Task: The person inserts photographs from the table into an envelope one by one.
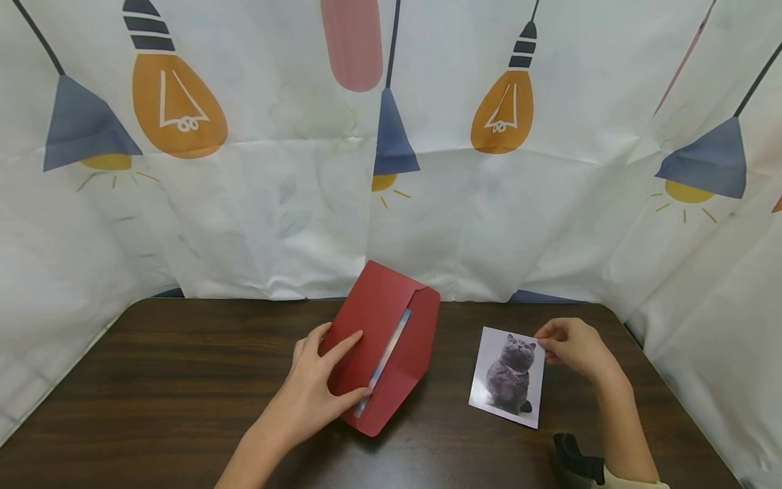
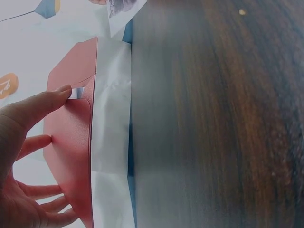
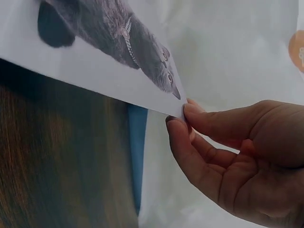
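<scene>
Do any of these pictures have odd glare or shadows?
Head view: soft sheen on the wood-grain table near the bottom edge, shadow beneath the red envelope; left wrist view: pale haze over part of the tabletop; right wrist view: right hand dim against the brighter curtain.

No text or number can be read, neither on the red envelope, lower centre, nor the cat photograph, lower right.
</scene>
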The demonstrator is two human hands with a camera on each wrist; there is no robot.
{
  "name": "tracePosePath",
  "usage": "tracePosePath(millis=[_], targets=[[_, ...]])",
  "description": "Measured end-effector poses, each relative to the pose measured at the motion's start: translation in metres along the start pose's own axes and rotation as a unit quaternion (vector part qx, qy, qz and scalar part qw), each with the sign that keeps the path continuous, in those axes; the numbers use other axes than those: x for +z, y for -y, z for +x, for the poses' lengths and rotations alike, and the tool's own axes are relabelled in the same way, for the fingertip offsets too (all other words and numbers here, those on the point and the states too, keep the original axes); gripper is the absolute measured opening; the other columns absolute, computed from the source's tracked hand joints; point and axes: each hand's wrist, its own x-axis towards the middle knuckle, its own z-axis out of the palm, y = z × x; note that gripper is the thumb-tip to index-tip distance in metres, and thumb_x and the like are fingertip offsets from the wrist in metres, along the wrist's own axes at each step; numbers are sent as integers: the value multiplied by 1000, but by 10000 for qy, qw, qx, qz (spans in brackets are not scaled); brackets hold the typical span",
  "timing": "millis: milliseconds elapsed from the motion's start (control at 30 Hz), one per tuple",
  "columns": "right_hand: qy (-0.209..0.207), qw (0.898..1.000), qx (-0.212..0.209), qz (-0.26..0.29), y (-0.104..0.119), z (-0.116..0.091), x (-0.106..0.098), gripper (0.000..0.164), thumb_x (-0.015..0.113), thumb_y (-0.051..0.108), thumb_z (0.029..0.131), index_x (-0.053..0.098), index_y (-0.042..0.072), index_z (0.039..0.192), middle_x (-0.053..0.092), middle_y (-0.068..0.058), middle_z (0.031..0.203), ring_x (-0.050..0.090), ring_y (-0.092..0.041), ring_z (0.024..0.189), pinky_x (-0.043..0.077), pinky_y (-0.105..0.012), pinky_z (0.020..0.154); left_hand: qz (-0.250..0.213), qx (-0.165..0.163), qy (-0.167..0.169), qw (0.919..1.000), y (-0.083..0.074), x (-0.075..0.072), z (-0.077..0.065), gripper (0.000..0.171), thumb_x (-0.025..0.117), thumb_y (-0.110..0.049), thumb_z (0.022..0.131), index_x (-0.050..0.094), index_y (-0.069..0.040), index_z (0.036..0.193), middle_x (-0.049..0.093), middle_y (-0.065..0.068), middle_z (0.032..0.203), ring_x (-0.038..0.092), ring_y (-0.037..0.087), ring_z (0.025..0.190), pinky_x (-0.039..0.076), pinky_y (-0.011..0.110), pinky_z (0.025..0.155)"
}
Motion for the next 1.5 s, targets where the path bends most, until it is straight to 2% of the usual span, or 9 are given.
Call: tracePosePath(millis=[867, 1500], targets=[[218, 9990, -207, 343, 12, -3, 2, 18, 64, 4, 103, 68, -13, 109, 70, -7, 81, 71, -20, 75, 64, -38, 71, 33, -30, -98, 9999, 6, 0, 1, 75, 97, -21, 75, 66, -13, 143, 45, 26, 149, 46, 44, 125, 60, 48, 80], [305, 9959, -413, 742, 23, -8, 4, 19, 64, 1, 102, 66, -16, 110, 69, -7, 80, 69, -20, 74, 64, -35, 70, 27, -101, -87, 9999, 8, 0, 0, 75, 97, -21, 75, 66, -13, 143, 44, 26, 150, 44, 45, 126, 59, 49, 82]])
